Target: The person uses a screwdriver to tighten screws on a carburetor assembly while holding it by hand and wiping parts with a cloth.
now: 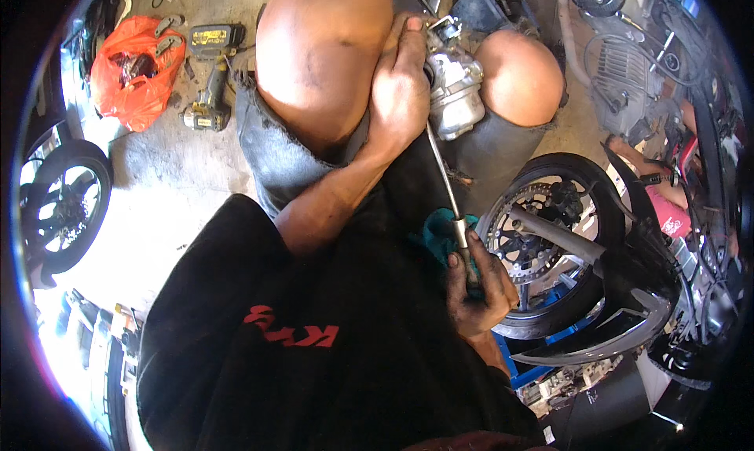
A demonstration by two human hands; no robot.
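Between my bare knees, my left hand [399, 86] is closed around the side of a silver metal carburetor [457, 98], its thumb and fingers pointing away from me. In my right hand [483, 294], nearer my body, is the handle of a screwdriver [445, 168] with a long thin shaft. That shaft slants up and to the left toward the carburetor's lower left side. Its tip is hidden beside my left palm, so I cannot tell whether it touches a screw. A teal cloth [437, 235] lies behind the screwdriver handle, near my lap.
A cordless impact driver [208, 105] lies on the floor at left, close to an orange plastic bag [137, 78] with dark parts inside. A motorcycle wheel [554, 239] with a brake disc stands just right of my right hand. Another wheel [67, 204] is far left. Someone's arm [656, 176] shows at right.
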